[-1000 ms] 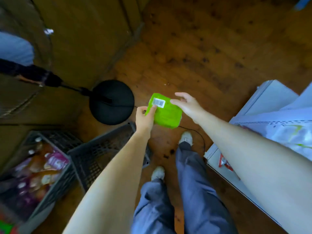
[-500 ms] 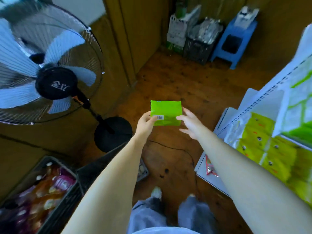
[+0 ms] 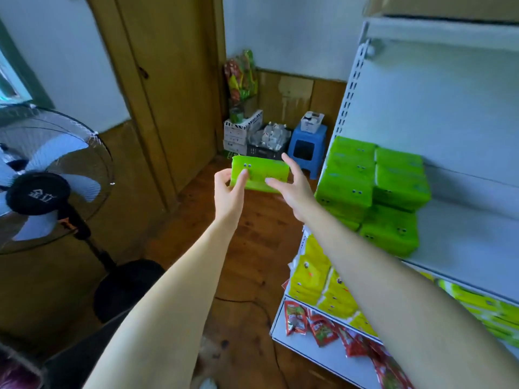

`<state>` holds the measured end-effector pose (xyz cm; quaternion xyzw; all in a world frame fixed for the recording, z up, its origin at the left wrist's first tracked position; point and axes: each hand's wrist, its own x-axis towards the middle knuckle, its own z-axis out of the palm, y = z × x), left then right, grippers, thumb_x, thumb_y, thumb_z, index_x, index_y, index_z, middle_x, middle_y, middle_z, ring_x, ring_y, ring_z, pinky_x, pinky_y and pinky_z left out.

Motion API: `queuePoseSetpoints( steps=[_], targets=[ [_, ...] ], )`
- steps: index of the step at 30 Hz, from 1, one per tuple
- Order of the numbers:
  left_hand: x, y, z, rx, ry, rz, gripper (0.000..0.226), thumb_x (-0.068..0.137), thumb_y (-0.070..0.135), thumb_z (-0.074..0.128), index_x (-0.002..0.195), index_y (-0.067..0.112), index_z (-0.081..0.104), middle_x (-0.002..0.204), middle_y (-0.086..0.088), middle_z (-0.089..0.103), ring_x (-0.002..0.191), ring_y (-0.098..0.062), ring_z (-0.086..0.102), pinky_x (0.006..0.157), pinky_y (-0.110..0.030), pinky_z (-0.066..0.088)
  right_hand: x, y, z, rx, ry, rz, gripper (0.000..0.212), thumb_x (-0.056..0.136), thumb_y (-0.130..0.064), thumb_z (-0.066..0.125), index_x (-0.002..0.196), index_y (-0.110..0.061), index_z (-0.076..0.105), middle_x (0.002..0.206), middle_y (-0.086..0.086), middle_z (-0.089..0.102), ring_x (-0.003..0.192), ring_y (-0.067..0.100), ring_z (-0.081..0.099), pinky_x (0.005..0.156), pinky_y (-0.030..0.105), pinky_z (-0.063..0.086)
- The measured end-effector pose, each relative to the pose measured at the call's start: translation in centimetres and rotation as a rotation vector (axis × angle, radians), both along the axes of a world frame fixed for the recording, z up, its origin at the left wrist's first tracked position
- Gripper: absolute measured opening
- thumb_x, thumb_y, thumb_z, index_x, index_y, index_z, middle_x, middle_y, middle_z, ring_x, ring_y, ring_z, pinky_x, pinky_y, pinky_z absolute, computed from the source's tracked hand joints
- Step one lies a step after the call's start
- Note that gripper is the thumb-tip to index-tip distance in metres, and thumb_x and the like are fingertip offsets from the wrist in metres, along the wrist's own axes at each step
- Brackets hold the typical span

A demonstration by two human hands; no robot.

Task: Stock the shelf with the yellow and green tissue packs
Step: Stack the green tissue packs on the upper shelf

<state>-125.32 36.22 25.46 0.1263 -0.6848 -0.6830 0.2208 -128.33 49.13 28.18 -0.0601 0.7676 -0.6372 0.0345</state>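
One green tissue pack [image 3: 259, 174] up in mid-air at chest height approx., out in front, well left of the shelf [image 3: 463, 242] and not touching it. Long axis level, running L–R, printed eyes facing back toward the head cam. Pinched at its L end by the left hand [image 3: 229, 189], thumb and curled fingers round the edge. At the R end, the right hand [image 3: 292, 183], fingers spread wide, thumb laid on the front face, index poking up past the top corner; real grip or just a touch, can't tell w/ the blur.

Nearer the shelf: right hand, so probably the one to carry over. Needs a move right and slightly down, same long axis as the green stack [image 3: 373, 186], which sits at the shelf's L front w/ bare board beside it on the R. Yellow packs [image 3: 311, 273] one level below, red sachets [image 3: 323, 329] under those. Further out: blue stool [image 3: 307, 147] behind the pack, fan [image 3: 42, 175] far left.
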Motion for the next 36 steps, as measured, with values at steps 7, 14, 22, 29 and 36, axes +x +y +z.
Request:
queuePoseSetpoints(
  steps=[7,14,22,29,36],
  targets=[
    [-0.5,8.6,2.1,-0.069,0.101,-0.143,0.019,0.093,0.026,0.057,0.106,0.016,0.047,0.106,0.002,0.054,0.102,-0.014,0.052,0.09,-0.022,0.04,2.1,8.9,2.6,0.03,0.134,-0.198,0.047,0.08,-0.015,0.07,0.123,-0.021,0.05,0.136,-0.002,0.045,0.129,0.014,0.035,0.098,0.024,0.03],
    [-1.6,14.6,2.8,-0.202,0.1,-0.423,0.026,0.092,0.032,0.057,0.111,0.015,0.053,0.116,-0.005,0.059,0.108,-0.021,0.056,0.088,-0.026,0.043,3.1,17.2,2.5,0.066,0.227,-0.415,0.045,0.077,-0.011,0.072,0.117,-0.019,0.054,0.117,-0.008,0.051,0.113,0.011,0.043,0.081,0.015,0.033],
    [-1.4,19.0,0.2,-0.949,0.03,-0.458,0.05,0.094,0.035,0.05,0.138,0.012,0.04,0.139,-0.009,0.044,0.131,-0.027,0.038,0.109,-0.039,0.026,6.4,24.8,-0.1,0.148,0.162,-0.652,0.045,0.075,-0.012,0.074,0.115,-0.022,0.054,0.12,0.002,0.056,0.11,0.023,0.051,0.088,0.029,0.039],
    [-1.6,17.9,-1.2,-1.311,-0.094,-0.521,0.058,0.094,0.032,0.046,0.147,0.024,0.024,0.154,-0.001,0.02,0.144,-0.024,0.009,0.114,-0.054,0.007,8.1,25.8,-3.3,0.19,0.047,-0.681,0.043,0.077,-0.013,0.073,0.115,-0.023,0.053,0.123,0.004,0.055,0.114,0.024,0.05,0.085,0.026,0.039],
    [-2.5,16.8,0.0,-1.378,-0.142,-0.605,0.058,0.094,0.035,0.047,0.147,0.03,0.023,0.154,0.003,0.023,0.144,-0.022,0.013,0.113,-0.059,0.003,6.4,22.7,-4.3,0.305,-0.007,-0.612,0.045,0.084,-0.012,0.067,0.124,-0.014,0.048,0.133,0.007,0.051,0.119,0.026,0.047,0.08,0.021,0.032]
  ],
)
